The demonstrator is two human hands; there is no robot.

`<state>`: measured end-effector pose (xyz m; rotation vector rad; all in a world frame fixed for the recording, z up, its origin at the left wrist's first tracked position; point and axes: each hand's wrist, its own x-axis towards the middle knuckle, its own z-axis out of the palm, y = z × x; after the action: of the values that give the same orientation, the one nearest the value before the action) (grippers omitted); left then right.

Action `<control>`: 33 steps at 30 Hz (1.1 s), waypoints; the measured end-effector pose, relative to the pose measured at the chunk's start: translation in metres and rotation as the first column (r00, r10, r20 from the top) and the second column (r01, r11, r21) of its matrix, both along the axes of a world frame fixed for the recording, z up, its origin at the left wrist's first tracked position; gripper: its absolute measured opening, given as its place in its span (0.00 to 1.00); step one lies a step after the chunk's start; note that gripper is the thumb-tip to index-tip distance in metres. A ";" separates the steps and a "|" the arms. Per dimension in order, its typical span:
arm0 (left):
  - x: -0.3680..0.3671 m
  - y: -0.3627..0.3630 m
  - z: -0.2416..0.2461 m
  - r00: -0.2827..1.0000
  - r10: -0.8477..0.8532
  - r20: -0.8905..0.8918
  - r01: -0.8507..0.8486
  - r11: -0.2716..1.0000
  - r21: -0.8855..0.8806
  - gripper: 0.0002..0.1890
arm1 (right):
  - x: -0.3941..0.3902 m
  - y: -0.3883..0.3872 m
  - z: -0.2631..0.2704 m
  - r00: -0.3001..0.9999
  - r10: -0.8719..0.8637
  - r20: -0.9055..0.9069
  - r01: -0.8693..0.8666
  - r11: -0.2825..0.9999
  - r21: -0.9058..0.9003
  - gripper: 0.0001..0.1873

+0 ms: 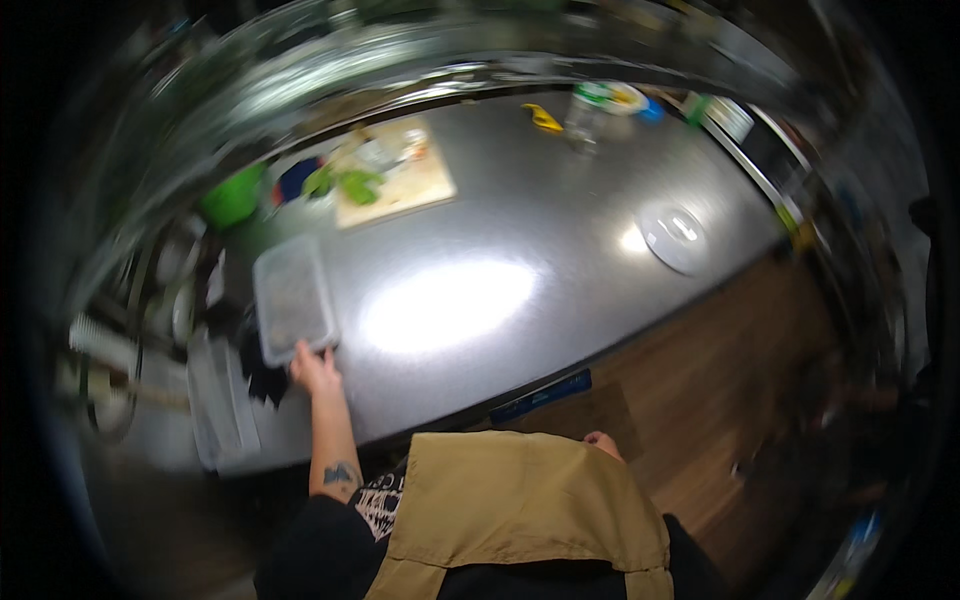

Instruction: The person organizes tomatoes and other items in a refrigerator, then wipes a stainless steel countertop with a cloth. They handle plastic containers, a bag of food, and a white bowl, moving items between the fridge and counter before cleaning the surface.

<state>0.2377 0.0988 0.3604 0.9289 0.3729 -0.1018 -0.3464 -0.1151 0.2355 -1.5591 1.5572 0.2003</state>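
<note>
My left hand (315, 369) reaches out over the left part of the steel worktable (465, 382). Its fingers grip the near end of a translucent rectangular plastic container (295, 296), whose contents are too cloudy to make out. Black crumpled material (264, 379) lies beside that container. Only a small part of my right hand (602, 444) shows past the edge of my tan apron (517, 495). The rest of it is hidden, and whether it holds anything cannot be seen.
A cutting board (420, 187) bears green leaves (360, 186). Left of it sits a green container (234, 196). Another clear plastic container (217, 405) stands at the table's left end. Farther right are a yellow tool (543, 118), a clear bottle (582, 124) and a round clear lid (675, 238).
</note>
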 end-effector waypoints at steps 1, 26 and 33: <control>0.005 0.009 -0.004 0.999 -0.031 -0.007 0.032 0.997 0.069 0.25 | 0.001 0.010 -0.001 0.998 -0.069 0.007 0.068 0.997 0.032 0.17; 0.240 0.104 0.041 0.722 -0.370 0.585 -0.634 -0.013 0.773 0.12 | 0.034 0.009 0.012 0.978 0.201 -0.061 -0.210 0.953 -0.219 0.21; 0.072 -0.028 0.080 0.370 -0.486 0.792 -0.562 0.561 0.607 0.13 | 0.045 0.015 0.038 0.938 0.274 0.211 -0.183 0.911 -0.369 0.18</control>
<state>0.3096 0.0711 0.4408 1.7862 -0.8108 0.7868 -0.3018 -0.1004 0.2735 -1.9596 1.2444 -0.1536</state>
